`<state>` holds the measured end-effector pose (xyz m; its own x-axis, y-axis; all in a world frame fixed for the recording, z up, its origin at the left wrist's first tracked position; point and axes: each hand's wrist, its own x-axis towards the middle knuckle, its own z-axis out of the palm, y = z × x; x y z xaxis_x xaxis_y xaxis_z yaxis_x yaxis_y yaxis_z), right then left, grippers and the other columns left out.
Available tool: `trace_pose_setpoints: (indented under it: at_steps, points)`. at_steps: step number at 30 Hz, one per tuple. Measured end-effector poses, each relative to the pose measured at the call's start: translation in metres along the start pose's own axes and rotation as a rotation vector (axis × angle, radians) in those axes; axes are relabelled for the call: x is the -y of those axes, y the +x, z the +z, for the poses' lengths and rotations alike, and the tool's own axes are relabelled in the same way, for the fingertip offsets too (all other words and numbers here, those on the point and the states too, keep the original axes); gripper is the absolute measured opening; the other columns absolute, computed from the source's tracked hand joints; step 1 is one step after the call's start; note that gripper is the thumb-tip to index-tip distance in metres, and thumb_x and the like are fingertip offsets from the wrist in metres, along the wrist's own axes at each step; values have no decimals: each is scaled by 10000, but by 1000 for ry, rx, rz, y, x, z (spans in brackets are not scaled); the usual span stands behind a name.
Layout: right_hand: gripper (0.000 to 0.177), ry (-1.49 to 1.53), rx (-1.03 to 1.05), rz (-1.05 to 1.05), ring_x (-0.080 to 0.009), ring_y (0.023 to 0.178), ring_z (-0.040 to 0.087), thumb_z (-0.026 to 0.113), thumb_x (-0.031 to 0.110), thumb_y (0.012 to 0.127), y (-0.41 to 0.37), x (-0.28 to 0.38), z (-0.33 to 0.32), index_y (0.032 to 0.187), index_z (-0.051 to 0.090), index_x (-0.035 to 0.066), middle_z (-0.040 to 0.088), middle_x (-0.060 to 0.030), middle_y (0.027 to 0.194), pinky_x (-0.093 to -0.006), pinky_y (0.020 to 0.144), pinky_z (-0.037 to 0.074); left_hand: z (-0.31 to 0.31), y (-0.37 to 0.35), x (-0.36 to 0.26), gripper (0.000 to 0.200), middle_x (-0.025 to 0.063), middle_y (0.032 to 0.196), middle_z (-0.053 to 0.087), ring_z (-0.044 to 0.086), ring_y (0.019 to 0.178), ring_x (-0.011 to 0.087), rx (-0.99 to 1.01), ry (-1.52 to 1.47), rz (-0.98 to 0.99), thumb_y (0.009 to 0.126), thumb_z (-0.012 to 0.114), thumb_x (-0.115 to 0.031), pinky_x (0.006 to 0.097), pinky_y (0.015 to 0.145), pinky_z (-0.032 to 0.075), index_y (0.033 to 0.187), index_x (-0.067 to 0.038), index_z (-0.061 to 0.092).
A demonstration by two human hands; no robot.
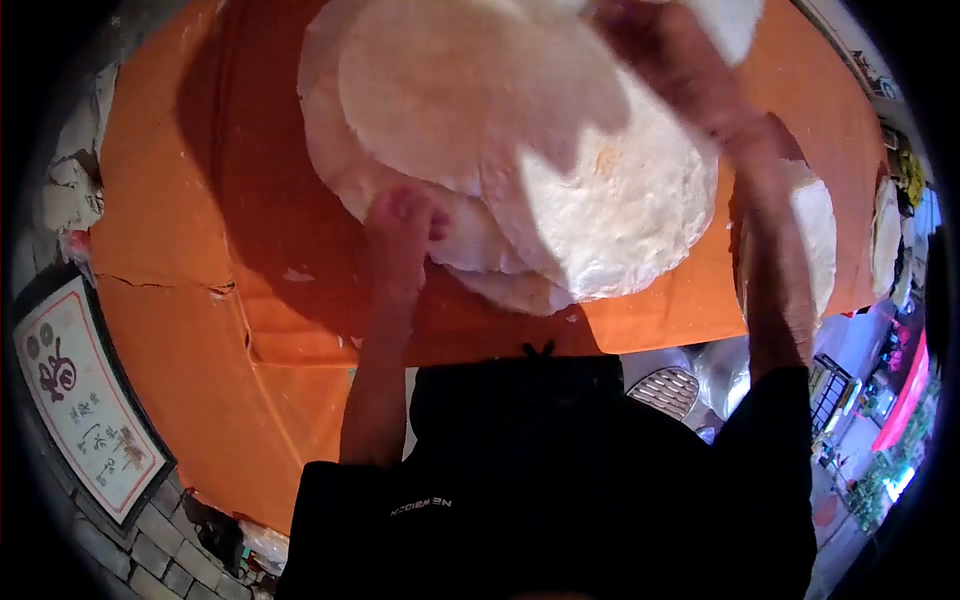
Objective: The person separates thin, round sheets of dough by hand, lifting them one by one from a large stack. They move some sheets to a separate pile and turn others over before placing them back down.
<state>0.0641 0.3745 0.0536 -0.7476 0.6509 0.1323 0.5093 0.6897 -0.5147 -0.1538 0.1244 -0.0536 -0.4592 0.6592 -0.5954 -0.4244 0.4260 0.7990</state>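
Observation:
Large, thin, pale flatbreads (pixel 610 215) lie overlapping in a pile, one with a small browned spot. My left hand (pixel 402 215) is at the near left edge of the pile, its fingers curled closed; whatever is in them, if anything, is hidden. Over the far right part of the pile reaches my right hand (pixel 660 55), smeared by motion, so its fingers cannot be made out. A shadow falls across much of the upper flatbread (pixel 430 95).
The breads lie on an orange-covered table (pixel 160 200). Another pale flatbread (pixel 815 235) lies to the right, beyond my right forearm. A framed sign (pixel 90 395) with writing stands at the lower left. A perforated metal piece (pixel 665 392) is below the table's near edge.

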Motion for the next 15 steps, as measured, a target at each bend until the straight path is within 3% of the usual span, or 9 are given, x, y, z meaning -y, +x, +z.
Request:
trace_pose_setpoints:
  at_steps: [2, 3, 5, 8, 9, 10, 13, 15]
  points:
    - [196, 49, 151, -15, -256, 833, 654, 506, 56, 922, -27, -4, 66, 1056, 643, 19, 688, -115, 912, -343, 787, 513, 4, -16, 12, 275, 96, 904, 629, 646, 682, 164, 25, 52, -113, 875, 632, -85, 260, 573, 519, 1110, 17, 531]
    - [180, -184, 146, -67, -363, 732, 651, 536, 16, 858, -38, 1, 84, 997, 648, 38, 665, -197, 780, -430, 697, 521, 5, -21, 19, 277, 98, 917, 629, 645, 701, 171, 88, 134, -3, 873, 634, -87, 264, 586, 525, 1112, 19, 542]
    - [199, -212, 323, 46, -422, 761, 636, 521, 10, 782, -49, 0, 94, 930, 641, 68, 645, -220, 797, -506, 699, 509, 9, -25, 27, 279, 100, 931, 629, 645, 720, 177, 152, 214, 104, 871, 637, -88, 268, 600, 531, 1114, 20, 553]
    - [172, -314, 62, 44, -410, 748, 637, 528, -3, 771, -54, 24, 50, 908, 616, 52, 647, -198, 775, -489, 654, 505, 17, -26, 29, 306, 101, 931, 636, 641, 780, 178, 98, 274, 157, 857, 655, -105, 278, 626, 540, 1123, 18, 569]
    - [171, -395, -78, -42, -370, 750, 644, 535, 1, 763, -61, 26, 40, 899, 612, 71, 645, -167, 760, -465, 629, 508, 20, -34, 27, 289, 91, 917, 629, 649, 793, 172, 126, 407, 146, 876, 638, -86, 285, 651, 556, 1134, 18, 560]
    - [167, -394, -62, -40, -353, 751, 646, 539, 2, 759, -79, 36, 32, 891, 613, 73, 643, -155, 762, -456, 623, 509, 23, -41, 28, 273, 81, 904, 622, 657, 806, 166, 153, 539, 131, 896, 622, -68, 292, 676, 572, 1146, 17, 551]
    - [135, -372, 85, -3, -331, 732, 641, 554, -6, 746, -138, 36, 55, 849, 608, 61, 634, -136, 775, -440, 625, 514, 35, -39, 56, 283, 93, 915, 633, 652, 783, 155, 214, 395, 57, 892, 634, -77, 275, 665, 574, 1135, 34, 540]
    - [271, -364, 302, 142, -338, 784, 655, 563, -30, 745, -178, 21, 81, 993, 652, 35, 664, -154, 837, -438, 699, 522, 48, -44, 54, 280, 102, 916, 638, 651, 774, 152, 208, 252, -42, 893, 635, -79, 272, 661, 576, 1126, 42, 534]
